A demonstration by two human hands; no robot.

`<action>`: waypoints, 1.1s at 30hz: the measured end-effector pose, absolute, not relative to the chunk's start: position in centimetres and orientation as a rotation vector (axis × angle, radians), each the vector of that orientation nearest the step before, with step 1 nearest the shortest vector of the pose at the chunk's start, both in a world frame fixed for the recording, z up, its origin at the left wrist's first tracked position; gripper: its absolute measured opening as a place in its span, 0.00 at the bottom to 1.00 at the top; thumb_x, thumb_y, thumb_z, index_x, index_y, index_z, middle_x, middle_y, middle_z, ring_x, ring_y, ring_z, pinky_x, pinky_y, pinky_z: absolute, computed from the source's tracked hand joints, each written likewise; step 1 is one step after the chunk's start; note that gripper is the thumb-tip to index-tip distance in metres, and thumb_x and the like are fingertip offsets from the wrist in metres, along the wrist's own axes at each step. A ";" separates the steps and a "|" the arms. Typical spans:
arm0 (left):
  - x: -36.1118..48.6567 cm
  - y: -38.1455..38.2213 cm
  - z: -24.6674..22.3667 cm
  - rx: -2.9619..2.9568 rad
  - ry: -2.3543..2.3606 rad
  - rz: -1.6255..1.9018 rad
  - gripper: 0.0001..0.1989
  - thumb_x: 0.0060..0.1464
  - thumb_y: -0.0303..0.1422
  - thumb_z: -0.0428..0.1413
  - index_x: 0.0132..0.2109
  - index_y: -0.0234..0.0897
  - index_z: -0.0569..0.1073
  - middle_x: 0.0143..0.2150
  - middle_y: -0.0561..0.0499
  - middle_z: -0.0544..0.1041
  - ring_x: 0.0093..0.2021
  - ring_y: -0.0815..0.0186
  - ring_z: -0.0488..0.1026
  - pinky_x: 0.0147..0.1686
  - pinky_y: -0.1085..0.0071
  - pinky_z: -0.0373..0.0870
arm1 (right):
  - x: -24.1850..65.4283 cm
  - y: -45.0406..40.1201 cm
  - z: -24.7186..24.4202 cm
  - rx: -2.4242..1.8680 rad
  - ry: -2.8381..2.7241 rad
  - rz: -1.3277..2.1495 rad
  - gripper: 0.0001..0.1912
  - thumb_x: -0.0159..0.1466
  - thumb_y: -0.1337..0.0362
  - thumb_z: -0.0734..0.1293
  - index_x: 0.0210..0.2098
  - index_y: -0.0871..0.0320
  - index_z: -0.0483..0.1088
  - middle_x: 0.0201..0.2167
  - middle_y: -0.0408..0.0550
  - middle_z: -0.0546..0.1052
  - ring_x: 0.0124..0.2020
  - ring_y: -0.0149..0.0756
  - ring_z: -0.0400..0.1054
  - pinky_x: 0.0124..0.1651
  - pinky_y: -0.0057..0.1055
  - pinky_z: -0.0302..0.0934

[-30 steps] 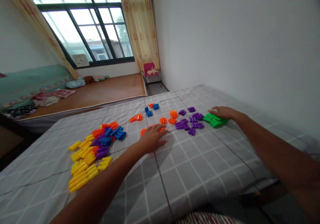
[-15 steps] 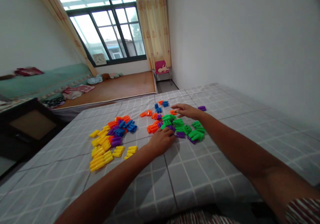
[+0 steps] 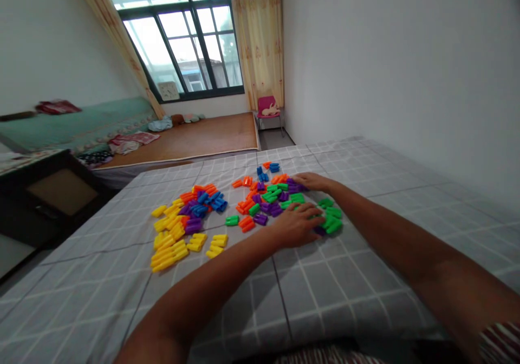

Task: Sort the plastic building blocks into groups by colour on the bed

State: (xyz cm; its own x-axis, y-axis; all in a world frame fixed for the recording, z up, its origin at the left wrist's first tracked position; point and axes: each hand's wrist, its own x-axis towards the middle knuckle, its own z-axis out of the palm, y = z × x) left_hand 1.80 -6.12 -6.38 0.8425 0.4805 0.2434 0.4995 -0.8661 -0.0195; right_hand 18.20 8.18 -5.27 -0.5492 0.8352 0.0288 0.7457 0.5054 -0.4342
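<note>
My left hand (image 3: 299, 225) lies palm down with its fingers apart over green plastic pieces (image 3: 333, 223) that look like short paired tubes. What is under the palm is hidden. Farther back, my right hand (image 3: 313, 182) has its outstretched fingertips against purple pieces (image 3: 296, 186) at the edge of a mixed pile; those fingers are partly hidden. Orange pieces (image 3: 245, 207), more green pieces (image 3: 271, 193) and purple ones (image 3: 270, 208) lie loosely between and left of my hands. A green piece (image 3: 232, 221) sits apart at the pile's left.
On the left is a group of yellow pieces (image 3: 169, 251), with blue pieces (image 3: 217, 201) bordering it. A few blue pieces (image 3: 262, 175) lie at the back. A grey checked cloth (image 3: 345, 283) covers the surface. The white wall (image 3: 406, 71) stands to the right.
My left hand has moved right onto the green pieces. Several orange, green and purple pieces now show where it was. The purple piece formerly apart at right appears beside the pile, by my right hand.
</note>
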 end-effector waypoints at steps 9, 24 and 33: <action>5.5 -5.7 -7.8 -2.930 -0.859 -0.305 0.20 0.62 0.42 0.49 0.59 0.47 0.65 0.55 0.46 0.72 0.58 0.54 0.62 0.53 0.51 0.59 | 19.7 8.3 -2.3 -1.609 -2.457 0.587 0.18 0.66 0.56 0.64 0.51 0.58 0.69 0.51 0.53 0.71 0.47 0.42 0.69 0.47 0.41 0.67; -11.3 -4.2 -6.5 -2.536 -1.581 0.002 0.15 0.59 0.42 0.51 0.49 0.42 0.72 0.50 0.44 0.72 0.52 0.54 0.67 0.52 0.51 0.61 | 15.3 4.3 -7.0 -1.129 -2.750 0.614 0.44 0.47 0.60 0.75 0.63 0.56 0.62 0.60 0.57 0.68 0.59 0.51 0.63 0.59 0.42 0.58; -19.6 -8.1 -5.1 -2.285 -1.921 0.117 0.15 0.60 0.43 0.48 0.45 0.41 0.74 0.48 0.43 0.74 0.52 0.53 0.68 0.51 0.52 0.61 | 0.6 5.4 -7.3 -0.557 -2.557 1.060 0.30 0.59 0.63 0.69 0.61 0.54 0.64 0.56 0.51 0.72 0.51 0.41 0.70 0.47 0.33 0.67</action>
